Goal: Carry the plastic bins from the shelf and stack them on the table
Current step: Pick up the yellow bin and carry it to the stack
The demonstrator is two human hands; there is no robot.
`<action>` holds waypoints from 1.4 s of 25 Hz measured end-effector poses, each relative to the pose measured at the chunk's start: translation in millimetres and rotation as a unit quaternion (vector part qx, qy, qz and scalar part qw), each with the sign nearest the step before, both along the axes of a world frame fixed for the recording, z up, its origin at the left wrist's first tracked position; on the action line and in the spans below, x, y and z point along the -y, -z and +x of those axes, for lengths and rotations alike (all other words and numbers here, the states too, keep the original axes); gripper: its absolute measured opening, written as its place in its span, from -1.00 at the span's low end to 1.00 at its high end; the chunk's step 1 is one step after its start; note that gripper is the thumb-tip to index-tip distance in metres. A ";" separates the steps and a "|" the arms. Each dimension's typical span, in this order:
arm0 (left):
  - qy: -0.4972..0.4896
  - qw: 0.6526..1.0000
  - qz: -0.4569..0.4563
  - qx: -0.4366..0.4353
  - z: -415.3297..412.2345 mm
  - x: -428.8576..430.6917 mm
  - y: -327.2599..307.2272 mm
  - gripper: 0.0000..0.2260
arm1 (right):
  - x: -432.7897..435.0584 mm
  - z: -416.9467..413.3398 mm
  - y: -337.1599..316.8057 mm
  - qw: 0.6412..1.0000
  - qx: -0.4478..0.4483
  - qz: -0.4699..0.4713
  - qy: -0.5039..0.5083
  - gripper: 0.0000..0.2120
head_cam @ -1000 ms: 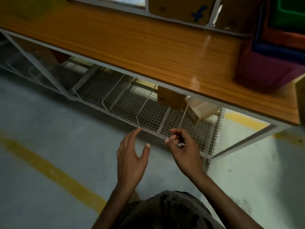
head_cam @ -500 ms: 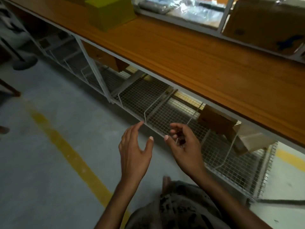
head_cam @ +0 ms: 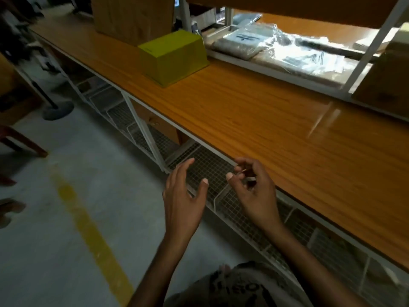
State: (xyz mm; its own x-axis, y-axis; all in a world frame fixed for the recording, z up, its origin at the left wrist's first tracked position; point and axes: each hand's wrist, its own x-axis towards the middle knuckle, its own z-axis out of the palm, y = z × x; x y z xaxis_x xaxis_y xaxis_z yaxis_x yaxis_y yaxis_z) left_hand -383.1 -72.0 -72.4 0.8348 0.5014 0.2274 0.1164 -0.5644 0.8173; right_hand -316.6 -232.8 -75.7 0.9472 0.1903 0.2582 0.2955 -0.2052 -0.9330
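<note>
A yellow-green plastic bin [head_cam: 174, 57] lies upside down on the long wooden table [head_cam: 254, 120], far left of middle. My left hand [head_cam: 184, 196] hovers in front of the table's near edge, fingers spread, holding nothing. My right hand [head_cam: 252, 189] is beside it, fingers loosely curled, with nothing visible in it. Both hands are well short of the bin, over the wire mesh rack under the table. The stacked coloured bins are out of view.
A wooden box [head_cam: 132, 16] stands behind the bin. Plastic-wrapped packs [head_cam: 276, 44] lie on a shelf behind the table. A wire mesh rack [head_cam: 205, 169] runs under the table. A fan base [head_cam: 58, 110] and a yellow floor line [head_cam: 88, 231] are at left.
The view has swung left along the table: the stacked coloured bins left the frame and the yellow-green bin came into full view. Both hands kept their pose and stayed empty.
</note>
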 end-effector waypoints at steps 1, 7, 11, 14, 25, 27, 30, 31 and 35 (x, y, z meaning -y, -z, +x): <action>0.000 1.000 -0.008 0.001 22.1 -10.8 -3.5 -0.53 | -11.1 22.3 -5.4 1.000 -0.002 0.006 -0.002 -0.69; 0.012 0.999 -0.039 -0.002 125.9 -75.5 -4.1 -0.51 | -74.6 123.7 -21.5 1.000 -0.006 0.008 0.005 -0.70; 0.026 0.999 -0.041 0.001 200.9 -147.7 0.9 -0.50 | -134.9 186.2 -19.2 1.000 0.003 0.001 0.017 -0.71; 0.047 0.999 -0.026 0.010 255.0 -215.3 -1.4 -0.51 | -198.8 232.7 -15.5 0.999 0.014 0.004 0.051 -0.70; 0.105 0.994 0.024 0.004 400.3 -420.0 -15.8 -0.48 | -411.9 360.6 -21.0 0.995 -0.021 0.022 0.092 -0.69; 0.103 0.994 0.023 0.010 423.3 -439.9 -15.1 -0.47 | -431.2 377.1 -20.2 0.995 -0.022 0.017 0.092 -0.69; 0.093 0.995 0.020 0.019 454.3 -458.2 -17.0 -0.45 | -451.1 401.8 -19.5 0.996 -0.016 0.007 0.087 -0.68; 0.089 0.996 0.021 0.022 462.4 -462.2 -17.8 -0.45 | -456.0 409.3 -19.3 0.996 -0.013 -0.003 0.086 -0.68; 0.090 0.995 0.022 0.022 487.5 -479.0 -15.5 -0.43 | -473.9 431.1 -10.5 0.994 -0.014 -0.025 0.102 -0.64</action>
